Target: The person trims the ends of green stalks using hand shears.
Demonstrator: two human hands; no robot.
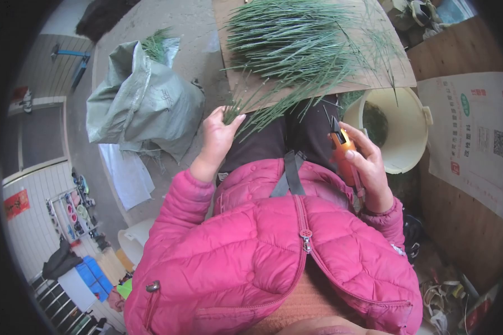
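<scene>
My left hand (217,137) is closed round a small bunch of thin green stems (232,113), held over my lap near the front edge of a board. Orange-handled pruning shears (343,152) with dark blades rest in my right hand (371,162), their tips pointing up and away from me. A big pile of long green stems (290,42) lies across the brown board (385,67), and some stems stick out past its front edge between my hands. The shears are apart from the bunch in my left hand.
A cream bucket (411,128) with green bits inside stands right of my knees. At the left sits a grey-green woven sack (151,106) with greenery at its mouth. A wooden panel (458,50) with a printed sheet (469,139) rises on the right.
</scene>
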